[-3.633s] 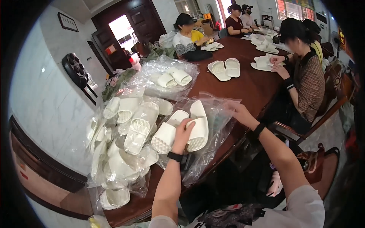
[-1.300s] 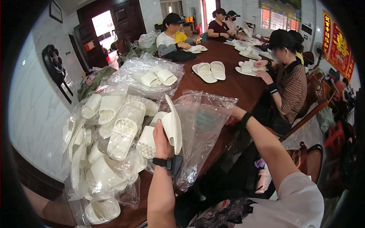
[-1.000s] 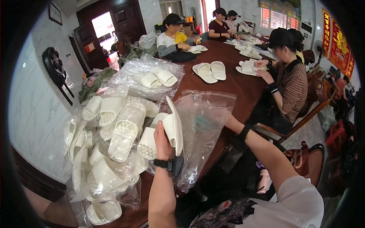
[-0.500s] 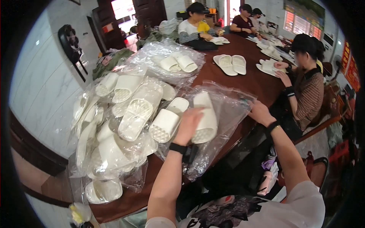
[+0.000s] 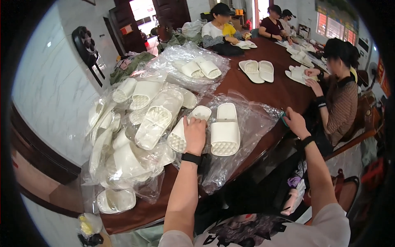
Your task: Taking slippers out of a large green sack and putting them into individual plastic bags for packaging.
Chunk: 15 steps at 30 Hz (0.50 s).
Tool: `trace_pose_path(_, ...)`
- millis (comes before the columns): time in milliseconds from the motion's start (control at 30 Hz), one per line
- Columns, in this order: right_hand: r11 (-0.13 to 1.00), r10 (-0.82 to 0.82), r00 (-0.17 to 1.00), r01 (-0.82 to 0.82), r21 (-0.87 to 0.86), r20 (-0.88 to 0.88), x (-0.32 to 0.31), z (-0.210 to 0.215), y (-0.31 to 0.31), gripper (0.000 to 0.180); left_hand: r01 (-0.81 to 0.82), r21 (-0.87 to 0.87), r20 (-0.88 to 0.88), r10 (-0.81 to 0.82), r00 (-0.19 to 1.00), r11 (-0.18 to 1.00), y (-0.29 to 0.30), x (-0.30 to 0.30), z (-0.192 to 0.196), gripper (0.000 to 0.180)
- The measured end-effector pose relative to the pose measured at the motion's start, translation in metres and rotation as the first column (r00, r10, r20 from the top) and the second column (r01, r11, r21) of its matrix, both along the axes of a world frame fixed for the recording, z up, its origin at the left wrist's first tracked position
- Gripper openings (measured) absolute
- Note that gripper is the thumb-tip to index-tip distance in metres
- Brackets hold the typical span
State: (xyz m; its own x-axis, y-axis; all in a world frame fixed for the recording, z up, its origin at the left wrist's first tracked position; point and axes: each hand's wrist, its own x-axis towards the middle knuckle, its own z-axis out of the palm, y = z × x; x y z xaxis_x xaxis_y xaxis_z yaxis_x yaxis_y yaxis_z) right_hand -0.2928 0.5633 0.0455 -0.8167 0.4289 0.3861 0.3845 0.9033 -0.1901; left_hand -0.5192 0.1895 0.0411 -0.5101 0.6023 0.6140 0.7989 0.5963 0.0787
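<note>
Two white slide slippers with dimpled soles lie on clear plastic bags in front of me. Over the strap of the left slipper [image 5: 177,136], my left hand [image 5: 195,133] curls its fingers onto the edge, hiding part of it. The right slipper [image 5: 225,133] lies apart from both hands, toe end away from me and strap flat. My right hand [image 5: 294,122] is closed around a small teal thing [image 5: 284,119], mostly hidden in the fingers, near the far corner of the clear plastic bag [image 5: 257,123].
A heap of bagged white slippers [image 5: 135,119] covers the left of the brown table [image 5: 230,90]. Another bagged pair [image 5: 201,68] lies beyond. A loose pair [image 5: 256,71] rests mid-table. Several people work around it, the nearest person [image 5: 341,86] at right. A bag-draped chair [image 5: 329,195] stands low right.
My left hand has moved left, off the right slipper and onto the left one. The right slipper has turned straighter. My right hand has lifted slightly away from the bag's corner.
</note>
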Motion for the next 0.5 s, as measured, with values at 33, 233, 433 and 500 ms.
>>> trace_pose_path(33, 1.0, 0.017, 1.0, -0.017, 0.012, 0.003, 0.0, 0.003, 0.001, 0.027, -0.017, 0.012, 0.003, 0.017, 1.0, 1.0, -0.001, 0.001, 0.002, 0.011)
trace_pose_path(233, 0.503, -0.194, 0.839, -0.36, -0.786, -0.509, -0.003, 0.066, -0.043, 0.048, 0.035, 0.536, 0.194, -0.164, 0.967, 0.843, 0.0, 0.001, 0.007, 0.004)
trace_pose_path(433, 0.79, 0.613, 0.79, -0.611, -0.058, 0.025, -0.057, 0.145, -0.149, 0.044, -0.019, 0.567, 0.301, -0.186, 0.935, 0.824, -0.007, 0.006, 0.016, 0.003)
trace_pose_path(500, 0.766, 0.641, 0.766, -0.642, 0.022, 0.046, -0.078, 0.129, -0.16, 0.038, -0.006, 0.625, 0.317, -0.247, 0.916, 0.781, -0.005, 0.006, 0.019, 0.005)
